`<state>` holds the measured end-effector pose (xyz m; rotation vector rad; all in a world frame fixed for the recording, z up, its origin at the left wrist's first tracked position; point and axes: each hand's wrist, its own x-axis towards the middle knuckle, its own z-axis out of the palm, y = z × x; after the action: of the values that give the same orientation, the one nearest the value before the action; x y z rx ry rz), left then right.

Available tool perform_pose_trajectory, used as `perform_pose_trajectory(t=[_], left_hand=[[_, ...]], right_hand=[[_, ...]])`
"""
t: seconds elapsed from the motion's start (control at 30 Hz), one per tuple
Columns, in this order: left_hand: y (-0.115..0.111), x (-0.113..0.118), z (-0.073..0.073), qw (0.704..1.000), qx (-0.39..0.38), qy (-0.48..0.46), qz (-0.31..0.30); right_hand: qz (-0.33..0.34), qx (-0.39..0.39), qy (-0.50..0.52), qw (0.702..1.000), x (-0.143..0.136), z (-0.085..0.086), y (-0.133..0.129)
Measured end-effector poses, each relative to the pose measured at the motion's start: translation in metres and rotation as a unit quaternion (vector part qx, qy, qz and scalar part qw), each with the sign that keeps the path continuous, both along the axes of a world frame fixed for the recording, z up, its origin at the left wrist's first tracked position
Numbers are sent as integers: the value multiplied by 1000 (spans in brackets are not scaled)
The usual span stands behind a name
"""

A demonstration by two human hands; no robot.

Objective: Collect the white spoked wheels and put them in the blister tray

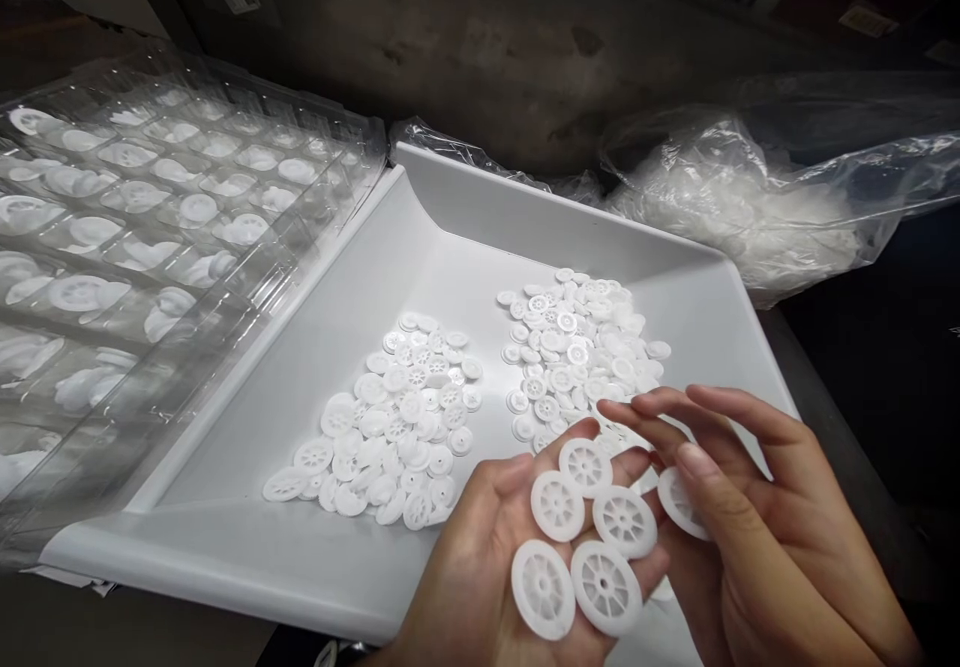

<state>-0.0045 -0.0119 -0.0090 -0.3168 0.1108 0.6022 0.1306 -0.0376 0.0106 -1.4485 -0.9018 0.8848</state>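
My left hand (487, 547) is palm up over the front right of the tray, cupping several round white plastic wheels (624, 521) with spoked centres. They lie side by side on its palm and fingers. Close against it on the right, my right hand (780, 537) pinches one more white wheel (681, 503) under its thumb, the other fingers stretched out. Beneath both hands is a light grey tray (247, 427). Two piles of similar wheels lie in it, a left pile (405, 417) and a right pile (577, 347), the latter partly hidden by my fingers.
On the left, a clear plastic blister tray (300, 237) holds white round parts in rows of pockets. Behind the grey tray's right corner sits a clear plastic bag (750, 197) with white contents. A dark brown surface (465, 57) stands at the back.
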Motion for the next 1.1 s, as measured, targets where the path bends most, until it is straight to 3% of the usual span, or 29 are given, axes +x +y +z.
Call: perform_pose_trajectory(t=[0.3, 0.57, 0.87, 1.1], left_hand=[[3, -1, 12, 999, -10, 42, -22], [-1, 3, 11, 999, 35, 7, 3], [-3, 2, 11, 998, 45, 38, -17], [-5, 2, 4, 998, 62, -5, 8]], right_hand=[[-14, -4, -25, 1000, 3, -6, 1], [-26, -12, -4, 1000, 7, 2, 0], [-85, -68, 11, 994, -26, 16, 5], [-74, -67, 19, 995, -21, 10, 4]])
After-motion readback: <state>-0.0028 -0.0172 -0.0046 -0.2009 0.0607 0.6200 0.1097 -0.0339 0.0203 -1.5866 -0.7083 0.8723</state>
